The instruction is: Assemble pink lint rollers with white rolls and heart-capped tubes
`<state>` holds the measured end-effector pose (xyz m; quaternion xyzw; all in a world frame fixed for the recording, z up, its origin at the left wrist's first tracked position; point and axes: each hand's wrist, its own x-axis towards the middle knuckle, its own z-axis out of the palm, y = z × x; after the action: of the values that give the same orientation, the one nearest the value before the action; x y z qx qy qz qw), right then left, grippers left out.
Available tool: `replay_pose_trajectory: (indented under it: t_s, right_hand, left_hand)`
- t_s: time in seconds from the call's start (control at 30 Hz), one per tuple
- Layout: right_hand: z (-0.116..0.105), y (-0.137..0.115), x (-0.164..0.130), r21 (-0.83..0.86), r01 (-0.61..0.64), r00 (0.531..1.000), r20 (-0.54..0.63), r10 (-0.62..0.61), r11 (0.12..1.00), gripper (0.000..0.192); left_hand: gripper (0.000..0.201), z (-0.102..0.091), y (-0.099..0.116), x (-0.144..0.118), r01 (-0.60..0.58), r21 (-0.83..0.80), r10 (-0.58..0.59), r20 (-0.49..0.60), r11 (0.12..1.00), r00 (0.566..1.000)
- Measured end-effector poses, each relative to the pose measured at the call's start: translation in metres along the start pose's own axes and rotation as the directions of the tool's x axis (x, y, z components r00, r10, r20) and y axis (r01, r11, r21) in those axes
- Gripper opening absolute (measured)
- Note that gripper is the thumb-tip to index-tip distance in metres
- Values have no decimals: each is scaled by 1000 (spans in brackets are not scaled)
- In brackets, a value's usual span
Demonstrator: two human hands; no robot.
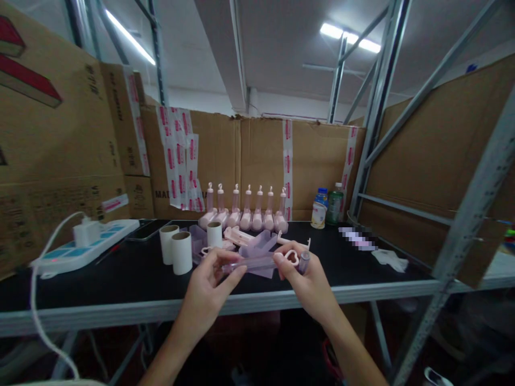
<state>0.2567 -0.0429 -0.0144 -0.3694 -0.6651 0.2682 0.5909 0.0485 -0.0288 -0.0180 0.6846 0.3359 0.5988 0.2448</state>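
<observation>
Both hands hold a translucent lilac tube [255,262] level above the table's front edge. My left hand [213,276] pinches its left end between thumb and fingers. At the other end, my right hand [303,279] has thumb and fingertips closed on the tube. A pale pink heart-shaped loop [292,258] and a short clear cylinder [304,261] also sit in my right hand; how they join the tube is hidden. Behind the hands lie lilac translucent sheets [261,243] and pale pink plastic parts [239,236].
Three white cardboard tubes [182,254] stand left of the hands. A row of several pink-capped assemblies [246,217] lines the back. Farther right are two bottles [319,209] and a crumpled tissue [390,261]. A white power strip [88,246] lies left; a metal post [458,230] rises right.
</observation>
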Motion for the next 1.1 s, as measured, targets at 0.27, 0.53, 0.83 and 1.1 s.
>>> replay_pose_trajectory:
  t_s: [0.27,0.53,0.83,1.1]
  right_hand:
    - [36,-7,-17,-136,85,985,-137,-104,987,25]
    - [22,1,-15,-241,254,961,-47,-272,937,28]
    - [-2,-2,-13,-299,505,856,293,-426,810,42]
    - [-15,-8,-15,-203,316,948,115,-298,927,56]
  left_hand:
    - [22,18,8,-17,-548,560,468,295,621,833]
    - [11,19,23,-24,-477,484,270,437,734,858]
    - [15,19,32,-32,-354,415,93,530,838,843]
    - [39,6,35,-30,-234,218,101,490,948,866]
